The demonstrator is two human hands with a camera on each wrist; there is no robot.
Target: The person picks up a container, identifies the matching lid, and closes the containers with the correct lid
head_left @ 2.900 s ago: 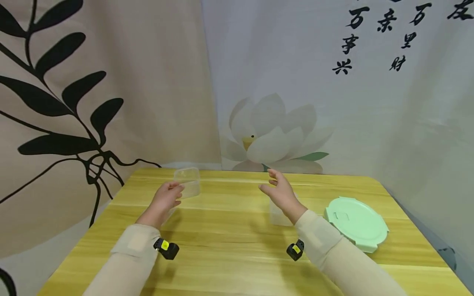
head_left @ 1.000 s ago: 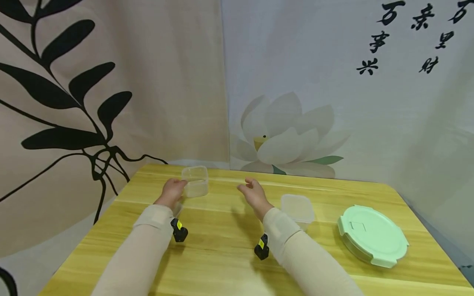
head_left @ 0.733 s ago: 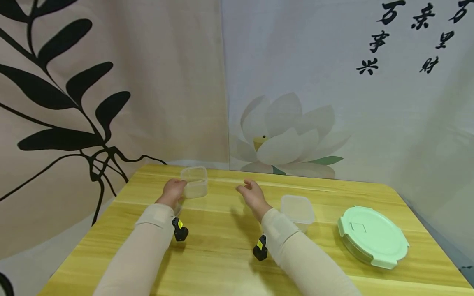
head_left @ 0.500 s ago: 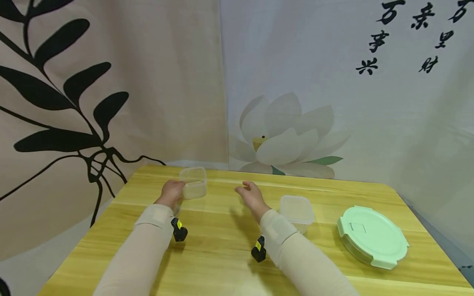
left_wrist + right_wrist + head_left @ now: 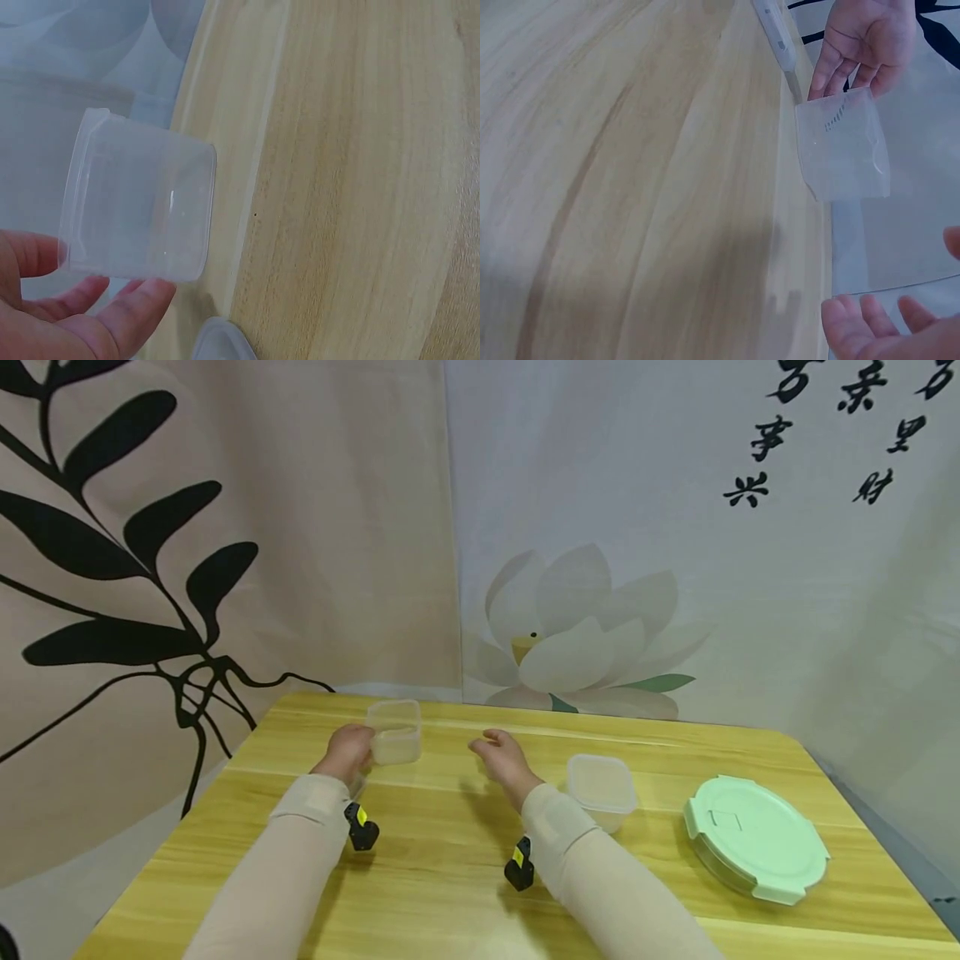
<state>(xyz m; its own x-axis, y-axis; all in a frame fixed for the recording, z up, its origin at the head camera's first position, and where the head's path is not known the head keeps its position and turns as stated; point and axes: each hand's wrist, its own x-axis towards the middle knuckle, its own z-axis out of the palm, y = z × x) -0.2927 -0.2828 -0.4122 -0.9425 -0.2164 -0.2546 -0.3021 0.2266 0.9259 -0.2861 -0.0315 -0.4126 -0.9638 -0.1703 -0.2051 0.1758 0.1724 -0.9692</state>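
Note:
An uncovered translucent plastic container [image 5: 396, 745] stands near the table's back edge. My left hand [image 5: 348, 752] is at its left side; in the left wrist view the fingers [image 5: 135, 315] are extended along its wall, with the thumb [image 5: 34, 251] at the rim. Palm and straight fingers of that hand also show in the right wrist view. My right hand [image 5: 504, 760] is held above the table to the container's right, apart from it, fingers loosely bent around nothing. A clear lid-like piece [image 5: 223, 341] lies below my left wrist, mostly hidden in the head view.
A second translucent container [image 5: 602, 785], with a frosted top, stands beside my right forearm. Farther right is a round green-lidded food box [image 5: 757, 835] with clips. The wooden table [image 5: 435, 877] ends at a printed curtain [image 5: 360, 527].
Compared with 2.9 seconds ago, my right hand has moved left from the second container toward the uncovered one, and my left hand has reached that container's side. Over the last second both hands barely shift.

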